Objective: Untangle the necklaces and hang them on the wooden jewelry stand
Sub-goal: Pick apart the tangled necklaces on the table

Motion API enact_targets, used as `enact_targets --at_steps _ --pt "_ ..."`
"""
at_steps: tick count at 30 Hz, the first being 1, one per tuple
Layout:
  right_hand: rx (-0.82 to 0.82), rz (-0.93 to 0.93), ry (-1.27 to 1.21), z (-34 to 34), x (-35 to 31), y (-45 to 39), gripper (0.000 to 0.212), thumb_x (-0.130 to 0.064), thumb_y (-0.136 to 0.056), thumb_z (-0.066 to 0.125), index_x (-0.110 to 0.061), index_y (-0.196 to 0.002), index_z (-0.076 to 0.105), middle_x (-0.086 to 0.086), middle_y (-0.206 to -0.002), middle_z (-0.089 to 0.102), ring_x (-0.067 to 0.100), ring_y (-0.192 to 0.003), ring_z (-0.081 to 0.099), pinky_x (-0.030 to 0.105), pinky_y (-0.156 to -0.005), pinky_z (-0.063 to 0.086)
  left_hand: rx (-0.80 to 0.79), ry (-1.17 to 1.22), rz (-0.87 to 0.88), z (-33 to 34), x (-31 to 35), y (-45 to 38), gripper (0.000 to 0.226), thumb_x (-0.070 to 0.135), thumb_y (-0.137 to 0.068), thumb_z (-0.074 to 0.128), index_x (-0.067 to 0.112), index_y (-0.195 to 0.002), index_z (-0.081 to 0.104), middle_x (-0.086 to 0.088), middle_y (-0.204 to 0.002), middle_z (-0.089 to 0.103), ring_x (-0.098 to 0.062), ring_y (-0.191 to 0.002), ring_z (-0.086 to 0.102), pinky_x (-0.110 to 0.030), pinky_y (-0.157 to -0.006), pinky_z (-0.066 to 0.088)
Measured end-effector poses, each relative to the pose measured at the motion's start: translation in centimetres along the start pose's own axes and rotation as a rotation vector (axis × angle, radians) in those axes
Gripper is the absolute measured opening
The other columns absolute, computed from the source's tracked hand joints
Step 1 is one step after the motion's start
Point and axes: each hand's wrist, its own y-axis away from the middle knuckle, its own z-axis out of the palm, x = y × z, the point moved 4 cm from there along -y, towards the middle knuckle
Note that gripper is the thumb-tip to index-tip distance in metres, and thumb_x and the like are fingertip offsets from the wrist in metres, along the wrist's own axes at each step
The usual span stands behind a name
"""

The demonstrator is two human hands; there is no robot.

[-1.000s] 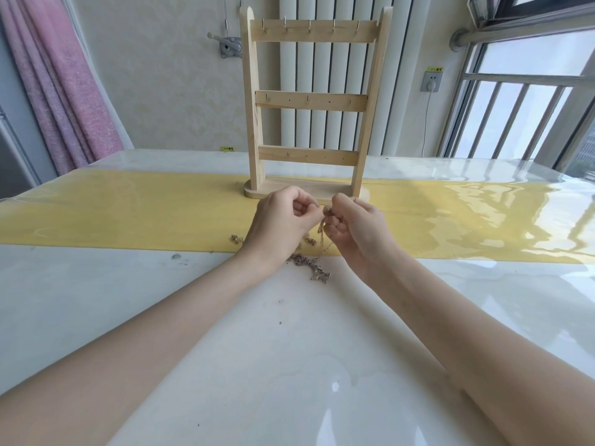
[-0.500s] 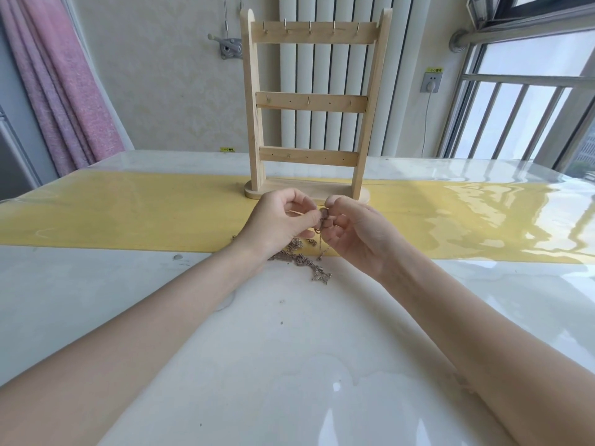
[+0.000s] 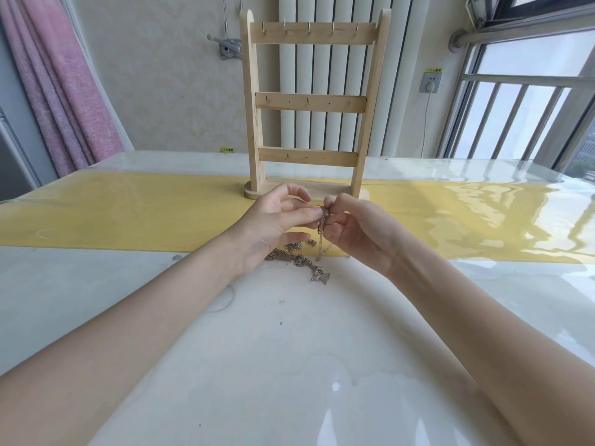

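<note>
A tangle of thin metal necklaces (image 3: 301,260) lies on the table just in front of the wooden jewelry stand (image 3: 309,101). Part of the chain rises from the heap to my fingers. My left hand (image 3: 277,225) pinches the top of that chain between thumb and fingers. My right hand (image 3: 357,233) pinches the same spot from the other side, its palm turned toward me. The stand is upright with three crossbars of small hooks, and nothing hangs on them.
The stand's base rests on a yellow runner (image 3: 128,210) under a glossy clear cover on a white table (image 3: 289,365). A radiator and wall lie behind the stand, a pink curtain (image 3: 61,82) at the left, a window at the right.
Both hands have lifted slightly and turned, so my right palm now faces me. More of the chain heap shows on the table below them.
</note>
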Motion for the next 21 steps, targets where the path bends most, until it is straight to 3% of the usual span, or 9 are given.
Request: enact_targets --at_steps 5,8,15,17,21 --pt "-0.047 -0.036 0.117 -0.48 -0.21 -0.23 0.013 0.006 -0.085 0.056 0.0 -0.076 0.063 0.012 -0.075 0.056 0.012 -0.061 0.052 0.015 -0.057 0.051 0.028 -0.062 0.012 -0.3 -0.01 -0.2 0.02 0.001 -0.086 0.061 0.017 -0.086 0.048 -0.003 -0.08 0.059 -0.009 -0.065 0.057 -0.018 -0.056 0.049" --pt "-0.056 -0.027 0.141 -0.63 -0.11 -0.4 0.002 0.003 -0.081 0.062 0.002 -0.079 0.061 0.013 -0.079 0.055 0.012 -0.063 0.051 0.013 -0.058 0.05 0.03 -0.131 0.047 -0.41 0.13 -0.18 0.02 0.001 -0.087 0.06 0.017 -0.088 0.048 -0.003 -0.08 0.057 -0.008 -0.066 0.057 -0.018 -0.057 0.049" --pt "-0.056 0.051 0.064 -0.52 -0.02 -0.17 0.021 0.01 -0.089 0.05 -0.006 -0.076 0.053 0.006 -0.062 0.055 0.009 -0.049 0.051 0.015 -0.046 0.044 0.093 -0.119 0.04 -0.83 0.21 -0.32 0.021 0.001 -0.086 0.061 0.017 -0.088 0.048 0.0 -0.069 0.056 -0.007 -0.059 0.057 -0.019 -0.056 0.049" --pt "-0.073 0.051 0.159 -0.31 0.26 -0.13 0.021 0.009 -0.091 0.049 -0.005 -0.076 0.054 0.006 -0.065 0.051 0.01 -0.053 0.046 0.015 -0.047 0.043 0.144 -0.239 0.08 -0.94 0.11 -0.35 0.025 0.001 -0.085 0.063 0.018 -0.085 0.046 0.0 -0.067 0.056 -0.006 -0.055 0.055 -0.02 -0.058 0.05" --pt "-0.012 -0.039 0.548 -0.39 0.35 -0.05 0.014 0.004 -0.091 0.055 -0.003 -0.08 0.061 0.005 -0.067 0.046 0.012 -0.058 0.041 0.019 -0.055 0.041 0.207 -0.775 0.367 -0.21 0.63 0.16 0.033 0.008 -0.078 0.069 0.024 -0.081 0.04 0.007 -0.064 0.062 -0.006 -0.056 0.053 -0.022 -0.06 0.044"
